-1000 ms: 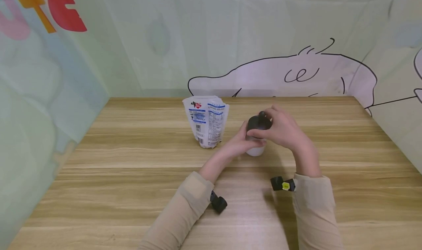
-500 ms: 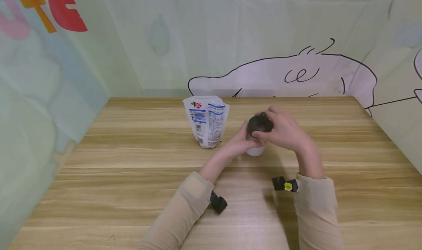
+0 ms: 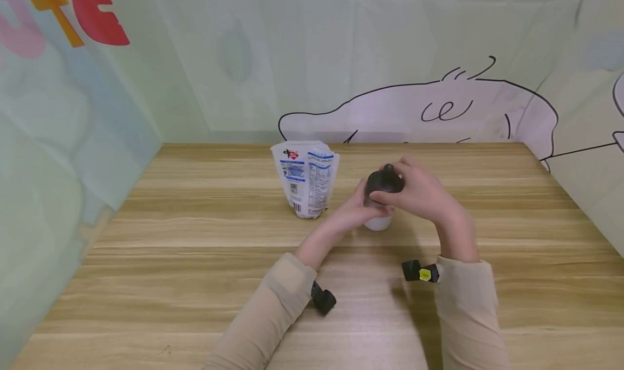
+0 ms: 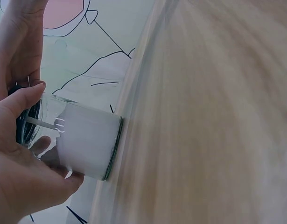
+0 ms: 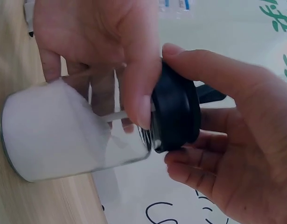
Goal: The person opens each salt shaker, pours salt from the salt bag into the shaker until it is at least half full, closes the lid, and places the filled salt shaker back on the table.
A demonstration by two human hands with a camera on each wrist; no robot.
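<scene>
A clear glass jar (image 5: 50,135), partly filled with white granules, stands upright on the table. My left hand (image 3: 358,210) grips it from the left, with the thumb near the rim. At the jar's mouth sits a round black lid (image 3: 382,182) with a small handle on top. My right hand (image 3: 421,191) holds this lid between thumb and fingers. From the lid's underside a thin pale rod (image 5: 116,115) runs down into the granules; its lower end is buried. In the left wrist view the jar (image 4: 87,140) shows its base on the tabletop.
Left of the jar stands a white plastic pouch (image 3: 304,180) with blue and black print. The wooden table (image 3: 205,283) ends at a printed cloth backdrop (image 3: 219,61) behind. Each wrist carries a small black camera.
My right hand has shifted slightly to the right, and its wrist and the lid have turned a little. The left hand, jar and pouch stay in place.
</scene>
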